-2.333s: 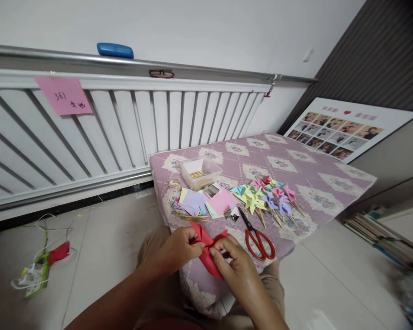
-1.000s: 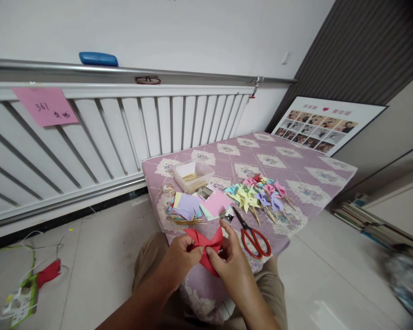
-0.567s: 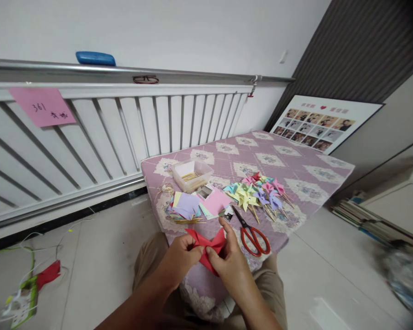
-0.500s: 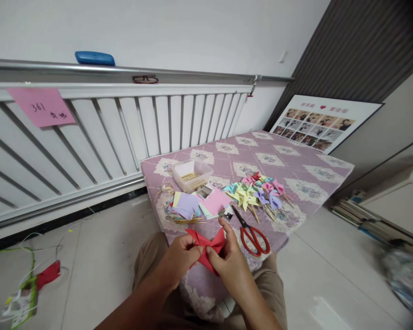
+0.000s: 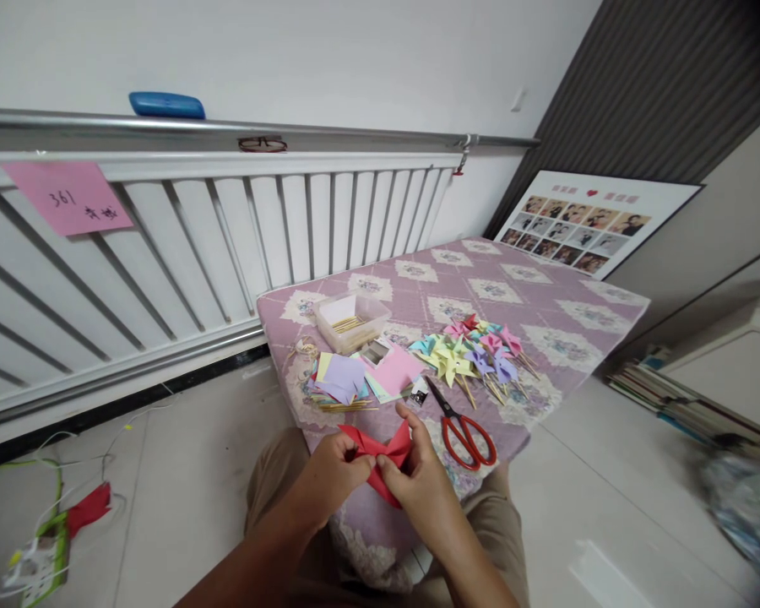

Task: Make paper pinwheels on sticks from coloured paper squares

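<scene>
Both my hands pinch a folded red paper piece (image 5: 383, 452) at the near edge of a low table with a purple patterned cloth (image 5: 545, 304). My left hand (image 5: 329, 477) grips its left side, fingers closed. My right hand (image 5: 418, 481) grips the right side, thumb and fingers pressed on a raised flap. Red-handled scissors (image 5: 464, 425) lie just right of my right hand. A stack of coloured paper squares (image 5: 361, 376) lies just beyond my hands.
A pile of finished paper pinwheels on sticks (image 5: 475, 355) lies mid-table. A clear plastic box (image 5: 351, 319) holds sticks. A white radiator (image 5: 196, 245) stands behind, with a pink note (image 5: 67, 196). A power strip with cables (image 5: 35, 553) lies on the floor at left. Books (image 5: 671, 397) are stacked at right.
My hands stay on the red paper, working its flaps with small finger shifts. The view has drifted slightly, so the table sits a little further left.
</scene>
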Tool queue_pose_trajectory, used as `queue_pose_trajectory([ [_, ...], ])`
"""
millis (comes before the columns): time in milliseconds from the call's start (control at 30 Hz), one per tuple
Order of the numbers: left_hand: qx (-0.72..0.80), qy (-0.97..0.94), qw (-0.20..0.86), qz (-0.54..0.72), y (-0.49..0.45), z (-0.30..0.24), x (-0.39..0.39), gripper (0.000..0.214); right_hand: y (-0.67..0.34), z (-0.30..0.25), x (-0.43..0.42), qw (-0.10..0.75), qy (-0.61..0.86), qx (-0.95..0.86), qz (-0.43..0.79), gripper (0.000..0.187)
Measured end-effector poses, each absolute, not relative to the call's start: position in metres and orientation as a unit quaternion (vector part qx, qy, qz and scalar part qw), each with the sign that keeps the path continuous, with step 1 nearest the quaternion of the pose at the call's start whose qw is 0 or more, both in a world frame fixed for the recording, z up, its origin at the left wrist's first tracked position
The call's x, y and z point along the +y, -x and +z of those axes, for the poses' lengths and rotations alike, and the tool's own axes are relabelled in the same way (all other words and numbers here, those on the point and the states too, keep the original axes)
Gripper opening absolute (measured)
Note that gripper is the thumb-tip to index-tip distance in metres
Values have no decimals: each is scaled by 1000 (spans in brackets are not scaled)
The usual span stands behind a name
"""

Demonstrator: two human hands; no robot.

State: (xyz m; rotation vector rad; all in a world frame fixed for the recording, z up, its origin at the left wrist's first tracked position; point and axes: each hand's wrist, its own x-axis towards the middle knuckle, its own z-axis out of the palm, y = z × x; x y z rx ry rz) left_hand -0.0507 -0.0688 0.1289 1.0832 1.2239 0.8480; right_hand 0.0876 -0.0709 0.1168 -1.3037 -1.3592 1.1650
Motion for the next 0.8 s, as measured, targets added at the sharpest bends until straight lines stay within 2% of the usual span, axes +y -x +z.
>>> queue_pose_trajectory([
  [133,530,-461,598,385,48,122,-68,12,-88,109,-69,469,502,-506,522,67],
  [267,547,-417,598,413,49,114,-66,11,-93,106,-67,493,494,-419,581,73],
  [467,593,-354,576,438,49,107,-63,13,-100,98,-75,495,496,-362,615,66],
  [667,584,-347,579,451,47,96,-64,15,-88,67,-82,484,496,-397,602,71],
  [800,588,-341,574,457,47,77,-68,12,-78,59,-85,512,503,-396,573,61],
])
